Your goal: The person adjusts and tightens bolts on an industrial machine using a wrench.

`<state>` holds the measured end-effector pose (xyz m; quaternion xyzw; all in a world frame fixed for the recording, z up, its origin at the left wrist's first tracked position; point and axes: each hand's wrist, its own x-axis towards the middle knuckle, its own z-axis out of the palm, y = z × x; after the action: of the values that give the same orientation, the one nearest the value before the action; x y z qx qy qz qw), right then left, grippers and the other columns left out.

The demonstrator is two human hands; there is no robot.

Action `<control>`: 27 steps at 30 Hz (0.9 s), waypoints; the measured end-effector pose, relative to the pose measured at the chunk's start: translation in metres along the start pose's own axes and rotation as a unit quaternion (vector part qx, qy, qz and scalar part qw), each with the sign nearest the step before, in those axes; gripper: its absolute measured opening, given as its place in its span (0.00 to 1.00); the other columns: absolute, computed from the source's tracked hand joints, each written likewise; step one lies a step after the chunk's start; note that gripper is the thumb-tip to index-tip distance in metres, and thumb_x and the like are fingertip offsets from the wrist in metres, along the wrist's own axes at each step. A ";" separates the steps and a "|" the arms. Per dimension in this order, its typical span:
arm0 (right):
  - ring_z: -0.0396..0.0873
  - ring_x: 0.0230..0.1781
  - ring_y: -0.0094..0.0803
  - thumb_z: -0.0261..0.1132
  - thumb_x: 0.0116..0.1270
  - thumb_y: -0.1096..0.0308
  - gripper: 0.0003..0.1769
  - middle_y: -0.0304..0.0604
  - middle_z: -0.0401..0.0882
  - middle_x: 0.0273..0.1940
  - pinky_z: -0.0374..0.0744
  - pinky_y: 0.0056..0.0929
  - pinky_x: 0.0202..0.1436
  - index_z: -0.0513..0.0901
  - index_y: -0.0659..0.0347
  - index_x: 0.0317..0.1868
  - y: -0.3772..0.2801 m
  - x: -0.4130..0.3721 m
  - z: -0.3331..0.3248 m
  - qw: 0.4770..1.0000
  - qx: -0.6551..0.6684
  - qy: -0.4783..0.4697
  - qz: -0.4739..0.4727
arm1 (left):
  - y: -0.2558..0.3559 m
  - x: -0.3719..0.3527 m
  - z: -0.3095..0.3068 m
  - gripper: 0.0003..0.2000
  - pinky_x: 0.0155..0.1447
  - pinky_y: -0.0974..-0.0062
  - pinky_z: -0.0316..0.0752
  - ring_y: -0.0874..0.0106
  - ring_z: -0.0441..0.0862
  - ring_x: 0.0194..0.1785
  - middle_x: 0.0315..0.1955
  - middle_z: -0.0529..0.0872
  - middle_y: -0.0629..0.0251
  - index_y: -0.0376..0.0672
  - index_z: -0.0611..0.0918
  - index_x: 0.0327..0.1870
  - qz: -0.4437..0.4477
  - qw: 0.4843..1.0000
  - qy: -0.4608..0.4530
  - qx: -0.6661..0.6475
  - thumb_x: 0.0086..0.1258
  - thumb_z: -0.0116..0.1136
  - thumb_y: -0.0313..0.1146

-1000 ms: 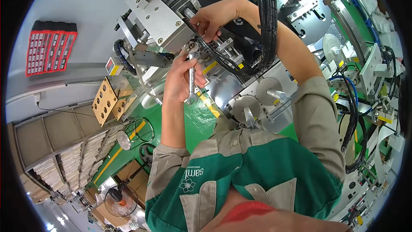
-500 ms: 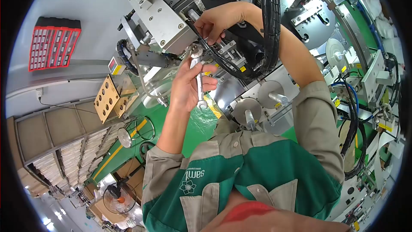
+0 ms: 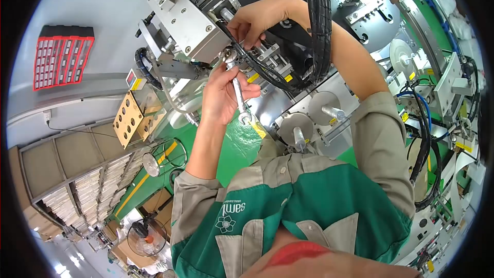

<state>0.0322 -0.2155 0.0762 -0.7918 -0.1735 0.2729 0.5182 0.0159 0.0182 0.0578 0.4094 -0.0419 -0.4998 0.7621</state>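
My left hand (image 3: pixel 218 97) is closed around a silver wrench (image 3: pixel 239 95), thumb and fingers pinching its shaft. The wrench stands nearly upright in view. Its upper end meets a small metal fitting below the corner of a machined metal block (image 3: pixel 188 25), while its open-jawed lower end hangs free over the green floor. Above it, my right hand (image 3: pixel 260 19) reaches into the machine past a black cable bundle (image 3: pixel 320 25). Its fingers are bent and pressed together beside the block, near thin black cables (image 3: pixel 257 67); what they grip is hidden.
Metal discs with spindles (image 3: pixel 297 131) stand below the right forearm. A red parts rack (image 3: pixel 64 56) hangs on the left wall. A wooden board with holes (image 3: pixel 127 118), a round stool (image 3: pixel 151 164) and a fan (image 3: pixel 147 237) are at the left.
The wrench's lower end has swung slightly up and to the right, with my left hand turning along. My right hand stays at the same spot on the machine; the whole view has shifted a little.
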 end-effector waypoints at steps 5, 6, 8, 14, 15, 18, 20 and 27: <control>0.78 0.26 0.20 0.66 0.56 0.70 0.13 0.39 0.81 0.31 0.72 0.17 0.26 0.77 0.68 0.39 0.003 -0.001 -0.001 1.000 0.007 -0.004 -0.004 | 0.002 0.000 0.001 0.13 0.38 0.55 0.86 0.52 0.84 0.29 0.22 0.79 0.54 0.33 0.55 0.52 -0.013 1.000 -0.017 -0.003 0.72 0.38 0.27; 0.78 0.26 0.21 0.66 0.56 0.70 0.13 0.38 0.81 0.31 0.72 0.17 0.26 0.77 0.68 0.39 0.000 -0.001 -0.001 1.000 -0.006 -0.005 -0.005 | 0.002 0.001 0.001 0.13 0.38 0.55 0.86 0.52 0.84 0.29 0.22 0.79 0.54 0.33 0.55 0.52 -0.015 1.000 -0.018 -0.002 0.72 0.38 0.27; 0.78 0.26 0.22 0.66 0.56 0.70 0.12 0.38 0.81 0.31 0.72 0.19 0.26 0.77 0.68 0.38 0.000 0.002 0.000 1.000 -0.003 -0.009 -0.007 | 0.002 0.000 0.002 0.13 0.37 0.55 0.86 0.54 0.84 0.28 0.22 0.79 0.54 0.33 0.56 0.52 -0.008 1.000 -0.019 0.005 0.72 0.38 0.27; 0.80 0.26 0.24 0.67 0.54 0.71 0.13 0.39 0.80 0.30 0.73 0.19 0.25 0.76 0.69 0.38 -0.003 0.004 -0.002 1.000 0.006 -0.021 0.001 | 0.015 0.002 -0.009 0.12 0.32 0.61 0.86 0.65 0.82 0.22 0.20 0.76 0.59 0.33 0.60 0.51 -0.047 0.997 -0.032 0.044 0.72 0.42 0.29; 0.80 0.26 0.24 0.67 0.54 0.71 0.13 0.39 0.80 0.30 0.73 0.19 0.25 0.76 0.69 0.38 -0.002 0.005 -0.002 1.000 0.006 -0.023 -0.004 | 0.016 0.002 -0.010 0.12 0.31 0.62 0.86 0.66 0.81 0.21 0.20 0.76 0.60 0.33 0.61 0.51 -0.052 0.997 -0.041 0.033 0.72 0.43 0.29; 0.80 0.25 0.23 0.66 0.54 0.71 0.14 0.40 0.80 0.30 0.73 0.19 0.25 0.77 0.70 0.39 -0.001 0.006 -0.003 1.000 0.002 -0.027 -0.009 | 0.012 0.001 -0.006 0.11 0.30 0.62 0.86 0.66 0.80 0.20 0.20 0.75 0.60 0.33 0.61 0.49 -0.043 0.998 -0.040 0.008 0.73 0.42 0.30; 0.79 0.27 0.22 0.67 0.53 0.69 0.15 0.41 0.84 0.32 0.72 0.20 0.26 0.78 0.68 0.40 -0.001 0.006 -0.003 1.000 -0.003 -0.024 -0.002 | 0.004 0.002 -0.002 0.11 0.31 0.59 0.85 0.65 0.80 0.19 0.19 0.76 0.60 0.34 0.61 0.50 -0.023 0.999 -0.009 0.029 0.73 0.42 0.31; 0.79 0.26 0.21 0.67 0.53 0.69 0.15 0.39 0.84 0.33 0.71 0.19 0.26 0.78 0.66 0.40 0.001 0.006 -0.001 1.000 -0.016 -0.009 -0.001 | 0.003 0.006 -0.001 0.09 0.28 0.60 0.84 0.69 0.76 0.16 0.18 0.72 0.65 0.38 0.62 0.45 -0.033 0.995 0.011 0.089 0.73 0.44 0.32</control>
<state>0.0375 -0.2134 0.0740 -0.7973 -0.1840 0.2765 0.5039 0.0217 0.0146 0.0572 0.4822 -0.0643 -0.5144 0.7062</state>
